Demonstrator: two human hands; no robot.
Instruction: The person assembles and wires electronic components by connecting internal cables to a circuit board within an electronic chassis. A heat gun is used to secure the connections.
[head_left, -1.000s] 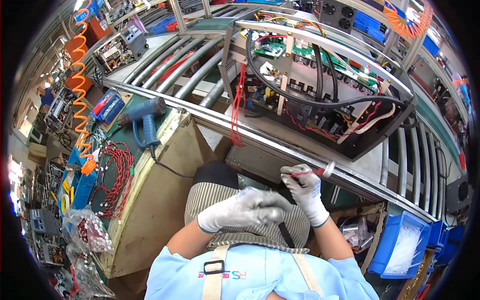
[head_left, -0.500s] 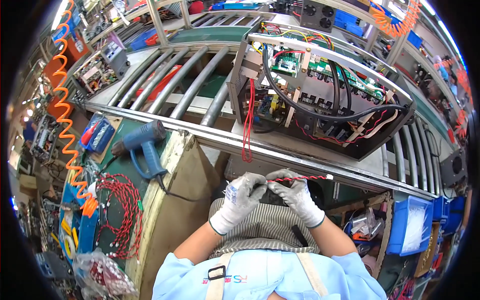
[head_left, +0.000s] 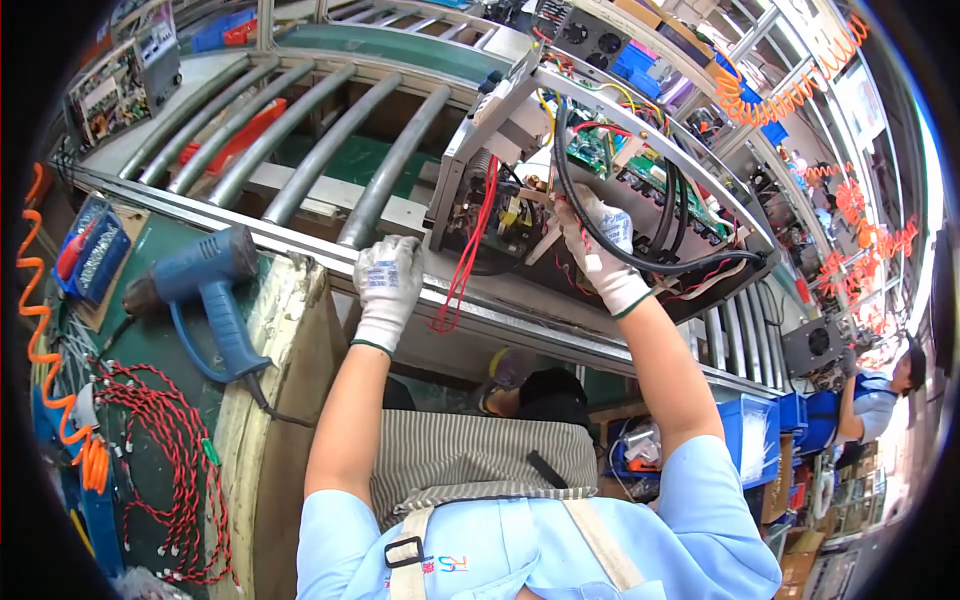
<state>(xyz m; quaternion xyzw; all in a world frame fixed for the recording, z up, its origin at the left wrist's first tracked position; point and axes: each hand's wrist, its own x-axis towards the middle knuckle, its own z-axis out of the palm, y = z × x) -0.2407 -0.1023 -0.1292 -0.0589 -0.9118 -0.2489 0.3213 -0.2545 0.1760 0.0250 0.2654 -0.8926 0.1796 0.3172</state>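
My left hand (head_left: 388, 282), in a white work glove, rests palm down on the metal side rail (head_left: 330, 262) of the roller conveyor, its fingers bent over the rail with nothing seen in them. My right hand (head_left: 603, 240), gloved too, reaches into an open metal equipment case (head_left: 490, 115) behind a thick black cable (head_left: 640, 262). Its fingers are closed on a thin red-and-black twisted wire, mostly hidden; a white connector (head_left: 592, 263) shows against the palm. Red wires (head_left: 478, 240) hang out over the case's near left side. Green circuit boards (head_left: 650, 170) fill its far part.
A blue heat gun (head_left: 205, 290) lies on the green bench at left, beside a bundle of red-and-black twisted wires (head_left: 170, 460) and a blue parts bin (head_left: 92, 248). An orange coiled hose (head_left: 40, 340) hangs there. Blue bins (head_left: 745, 440) stand at right; a co-worker (head_left: 870, 400) is beyond.
My hands have parted from in front of my lap. The left moved onto the rail; the right went into the case, taking the twisted wire along. The view has shifted, and a co-worker shows at right.
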